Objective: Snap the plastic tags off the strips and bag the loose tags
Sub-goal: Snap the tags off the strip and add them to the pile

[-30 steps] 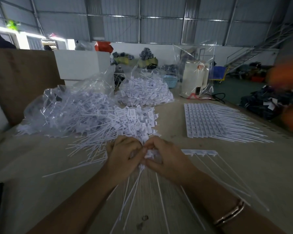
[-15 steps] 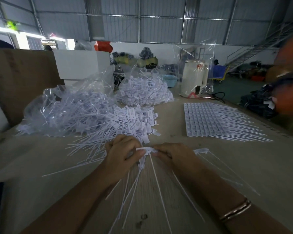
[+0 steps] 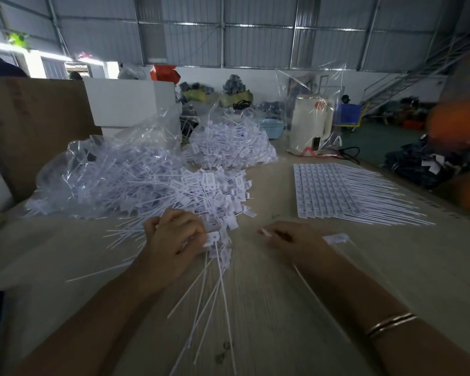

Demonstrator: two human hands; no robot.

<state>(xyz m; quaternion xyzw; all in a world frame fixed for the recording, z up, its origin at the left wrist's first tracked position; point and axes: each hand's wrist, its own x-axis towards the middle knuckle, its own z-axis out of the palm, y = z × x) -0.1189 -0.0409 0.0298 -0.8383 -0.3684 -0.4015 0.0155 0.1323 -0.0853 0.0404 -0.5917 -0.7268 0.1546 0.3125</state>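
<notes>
on the pale wooden table [image 3: 391, 267], the left hand [image 3: 174, 245] grips white plastic tags [image 3: 215, 240], tails pointing toward the person, while the right hand [image 3: 293, 240], apart from it, pinches one tag [image 3: 265, 232].

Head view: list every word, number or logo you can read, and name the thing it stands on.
No text can be read.
White appliance: a red mark, too blurred to read.
Loose tags: faint print, too small.
Tag strips: print too small.
</notes>
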